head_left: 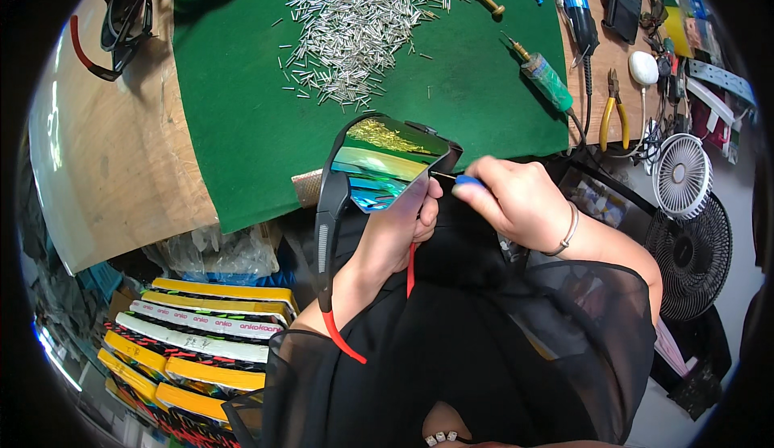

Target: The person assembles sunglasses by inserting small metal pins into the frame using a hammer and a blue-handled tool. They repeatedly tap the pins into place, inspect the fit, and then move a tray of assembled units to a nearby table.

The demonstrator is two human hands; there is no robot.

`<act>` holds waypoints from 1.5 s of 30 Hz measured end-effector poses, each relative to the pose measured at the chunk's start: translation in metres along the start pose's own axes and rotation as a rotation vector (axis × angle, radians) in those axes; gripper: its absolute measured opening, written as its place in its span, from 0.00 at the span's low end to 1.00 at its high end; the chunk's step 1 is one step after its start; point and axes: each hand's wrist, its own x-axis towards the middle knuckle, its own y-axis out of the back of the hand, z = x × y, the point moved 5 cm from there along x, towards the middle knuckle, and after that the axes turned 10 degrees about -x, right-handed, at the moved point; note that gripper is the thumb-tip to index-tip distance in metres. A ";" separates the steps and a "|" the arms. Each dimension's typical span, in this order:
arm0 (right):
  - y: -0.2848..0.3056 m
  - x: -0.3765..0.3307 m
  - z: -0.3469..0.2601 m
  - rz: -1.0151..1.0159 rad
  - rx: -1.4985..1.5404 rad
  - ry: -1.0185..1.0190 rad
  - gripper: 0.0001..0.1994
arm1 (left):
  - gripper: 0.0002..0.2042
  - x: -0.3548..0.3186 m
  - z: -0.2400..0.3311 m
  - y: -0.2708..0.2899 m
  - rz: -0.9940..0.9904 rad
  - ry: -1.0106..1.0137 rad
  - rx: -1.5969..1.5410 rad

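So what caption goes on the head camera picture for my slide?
Left hand holds mirrored sunglasses while the right hand pokes a small blue-handled tool at the hinge, above a green mat with metal pins.

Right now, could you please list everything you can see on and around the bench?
sunglasses: one, black frame, mirrored lens, red temple tips, held at centre
small screwdriver: one, blue handle, at the hinge
metal pins: a heap, silver, on the mat
green mat: one, on the wooden bench
green-handled tool: one, mat's right edge
pliers: one, yellow handles, right
small fan: one, white, right
second sunglasses: one, black and red, upper left
left hand: grip on sunglasses
right hand: grip on screwdriver
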 end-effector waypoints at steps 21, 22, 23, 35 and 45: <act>-0.011 -0.007 0.010 -0.125 -0.109 0.024 0.13 | 0.14 0.001 0.000 0.000 0.028 0.010 0.039; -0.006 -0.004 0.009 -0.061 -0.037 0.021 0.11 | 0.14 0.001 0.000 0.000 0.037 0.008 0.040; 0.002 -0.001 0.004 0.004 0.031 0.010 0.10 | 0.14 0.001 -0.001 0.000 0.038 0.011 0.042; 0.004 -0.001 0.005 0.008 0.139 -0.033 0.13 | 0.14 0.000 0.001 -0.001 0.036 -0.001 0.059; 0.005 0.001 0.002 0.020 0.080 -0.048 0.08 | 0.14 0.000 0.001 0.000 0.016 0.006 0.017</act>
